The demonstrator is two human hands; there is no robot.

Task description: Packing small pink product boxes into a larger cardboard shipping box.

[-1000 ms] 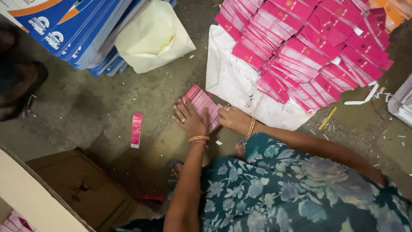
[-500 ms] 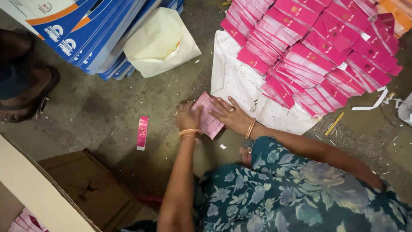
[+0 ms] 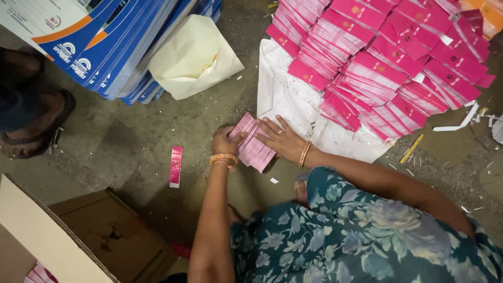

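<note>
I hold a stack of flat pink cartons (image 3: pixel 255 148) on edge on the concrete floor, in front of my knees. My left hand (image 3: pixel 224 141), with orange bangles at the wrist, grips the stack's left end. My right hand (image 3: pixel 283 138), also bangled, lies spread over its right side with fingers pressing the top. A big heap of the same pink cartons (image 3: pixel 387 57) lies in rows on a white sheet (image 3: pixel 288 97) just beyond my hands.
A single pink carton (image 3: pixel 175 166) lies on the floor to the left. A cream paper bag (image 3: pixel 191 57) and a pile of blue flat boxes (image 3: pixel 110 47) sit at the upper left. An open brown cardboard box (image 3: pixel 99 236) stands at lower left. Another person's sandalled foot (image 3: pixel 34 126) is at the left edge.
Both hands drew the pink stack slightly nearer to me, and my right hand spread flatter over it. The view shifted a little.
</note>
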